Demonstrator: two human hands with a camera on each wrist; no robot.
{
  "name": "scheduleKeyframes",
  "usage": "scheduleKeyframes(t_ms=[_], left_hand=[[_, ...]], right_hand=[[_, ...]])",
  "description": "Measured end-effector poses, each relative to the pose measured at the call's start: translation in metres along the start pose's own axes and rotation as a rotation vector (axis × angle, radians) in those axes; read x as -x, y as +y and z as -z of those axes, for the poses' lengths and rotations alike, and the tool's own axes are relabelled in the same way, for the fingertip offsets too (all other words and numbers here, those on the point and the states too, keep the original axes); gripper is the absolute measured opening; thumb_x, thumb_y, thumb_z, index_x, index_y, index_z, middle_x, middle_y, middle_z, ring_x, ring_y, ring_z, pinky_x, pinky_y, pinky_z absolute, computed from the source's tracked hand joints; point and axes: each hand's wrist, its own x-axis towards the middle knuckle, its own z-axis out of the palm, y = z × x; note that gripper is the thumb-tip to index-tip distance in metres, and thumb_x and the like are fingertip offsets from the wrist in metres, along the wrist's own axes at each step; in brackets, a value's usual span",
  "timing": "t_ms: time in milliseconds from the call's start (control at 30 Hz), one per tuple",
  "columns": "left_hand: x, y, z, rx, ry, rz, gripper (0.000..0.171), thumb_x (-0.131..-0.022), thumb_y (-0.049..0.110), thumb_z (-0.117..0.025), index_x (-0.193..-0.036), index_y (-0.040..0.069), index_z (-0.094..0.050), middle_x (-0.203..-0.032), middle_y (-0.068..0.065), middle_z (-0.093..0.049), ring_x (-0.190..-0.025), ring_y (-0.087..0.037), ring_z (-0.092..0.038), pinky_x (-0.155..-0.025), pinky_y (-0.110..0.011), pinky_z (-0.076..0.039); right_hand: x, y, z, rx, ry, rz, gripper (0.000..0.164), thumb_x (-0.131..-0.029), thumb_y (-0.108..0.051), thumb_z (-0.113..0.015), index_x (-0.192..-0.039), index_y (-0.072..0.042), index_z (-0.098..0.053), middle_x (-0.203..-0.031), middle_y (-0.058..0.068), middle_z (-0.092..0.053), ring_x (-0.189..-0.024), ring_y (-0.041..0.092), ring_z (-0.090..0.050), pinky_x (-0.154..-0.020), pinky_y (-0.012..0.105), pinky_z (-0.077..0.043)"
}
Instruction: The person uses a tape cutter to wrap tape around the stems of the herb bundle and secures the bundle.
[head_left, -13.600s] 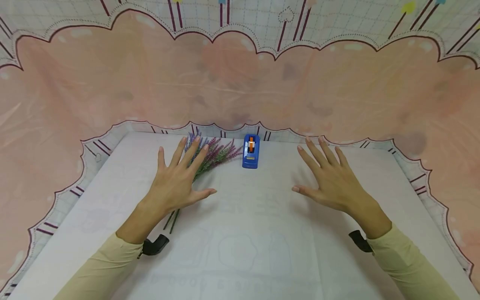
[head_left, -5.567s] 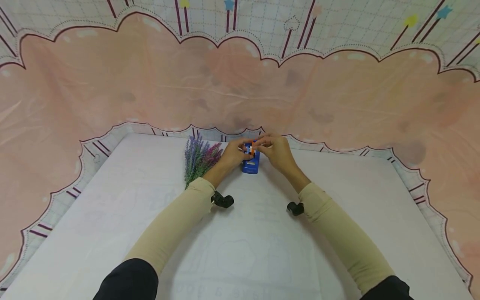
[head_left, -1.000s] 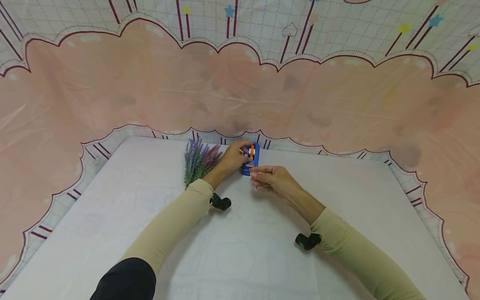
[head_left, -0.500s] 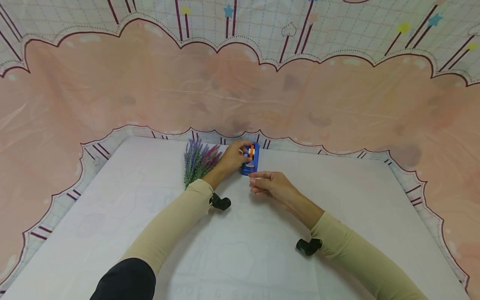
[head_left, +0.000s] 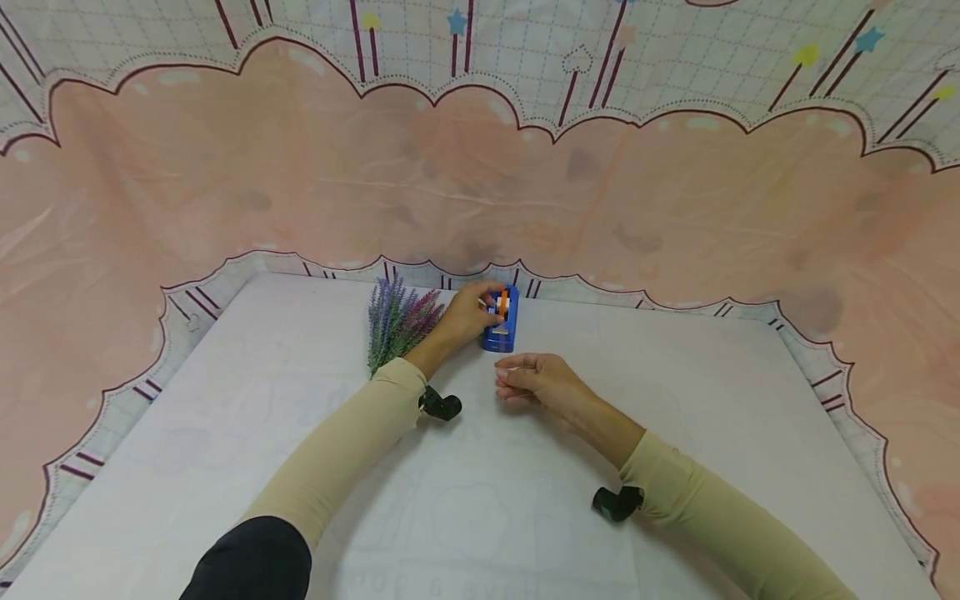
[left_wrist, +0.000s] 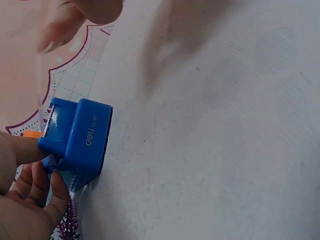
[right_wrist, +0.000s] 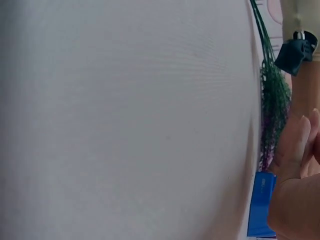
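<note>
A blue tape dispenser (head_left: 506, 337) stands near the back edge of the table, with an orange hub in its middle. My left hand (head_left: 461, 318) grips its side, thumb by the serrated cutter and fingers curled below, as the left wrist view shows. Closer to me, my right hand (head_left: 546, 385) pinches the end of a clear tape strip (left_wrist: 41, 85) between thumb and index finger. Faintly visible in the left wrist view, the strip runs from those fingertips to the cutter of the dispenser (left_wrist: 87, 137).
Artificial lavender sprigs (head_left: 397, 325), purple and pink with green stems, lie left of the dispenser, partly behind my left forearm. A white sheet covers the table (head_left: 480, 500). Behind it hangs a peach cloth (head_left: 450, 183) with scalloped edging.
My right hand has drawn back toward me from the dispenser, pulling the tape out longer. My left hand keeps its hold on the dispenser. Much earlier, both hands were spread and apart from everything.
</note>
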Motion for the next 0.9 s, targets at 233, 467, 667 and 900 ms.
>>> scheduleKeyframes(t_ms=[233, 467, 667, 900], left_hand=[[0.0006, 0.0002, -0.0003, 0.003, 0.001, -0.005, 0.055, -0.09, 0.0, -0.075, -0.142, 0.01, -0.059, -0.103, -0.009, -0.053, -0.089, -0.022, -0.053, -0.078, -0.034, -0.047], [0.0016, 0.0015, -0.0003, 0.0, -0.003, -0.005, 0.055, -0.09, 0.0, -0.074, -0.143, 0.01, -0.059, -0.104, -0.009, -0.053, -0.09, -0.022, -0.053, -0.077, -0.034, -0.047], [0.0022, 0.0024, 0.0003, -0.016, 0.002, -0.004, 0.056, -0.09, 0.0, -0.074, -0.143, 0.01, -0.058, -0.105, -0.01, -0.054, -0.089, -0.021, -0.053, -0.077, -0.033, -0.047], [0.0094, 0.005, 0.005, -0.039, -0.015, -0.011, 0.053, -0.093, -0.005, -0.066, -0.144, 0.007, -0.055, -0.11, -0.012, -0.057, -0.096, -0.023, -0.057, -0.079, -0.032, -0.051]], right_hand=[[0.0042, 0.0006, -0.0023, 0.028, -0.01, -0.066, 0.034, -0.1, -0.008, -0.064, -0.129, 0.011, -0.061, -0.099, 0.012, -0.075, -0.079, 0.012, -0.073, -0.075, 0.026, -0.06], [0.005, 0.0038, -0.002, 0.109, -0.068, -0.11, 0.029, -0.1, -0.01, -0.065, -0.122, 0.009, -0.065, -0.092, 0.009, -0.075, -0.078, 0.013, -0.071, -0.076, 0.027, -0.06], [0.0071, 0.001, -0.0029, 0.137, -0.081, -0.12, 0.028, -0.1, -0.011, -0.065, -0.12, 0.008, -0.066, -0.094, 0.01, -0.075, -0.078, 0.014, -0.072, -0.075, 0.028, -0.06], [0.0079, 0.0008, -0.0038, 0.2, -0.077, -0.128, 0.027, -0.101, -0.017, -0.065, -0.116, 0.005, -0.068, -0.092, 0.009, -0.075, -0.077, 0.015, -0.072, -0.074, 0.03, -0.061]])
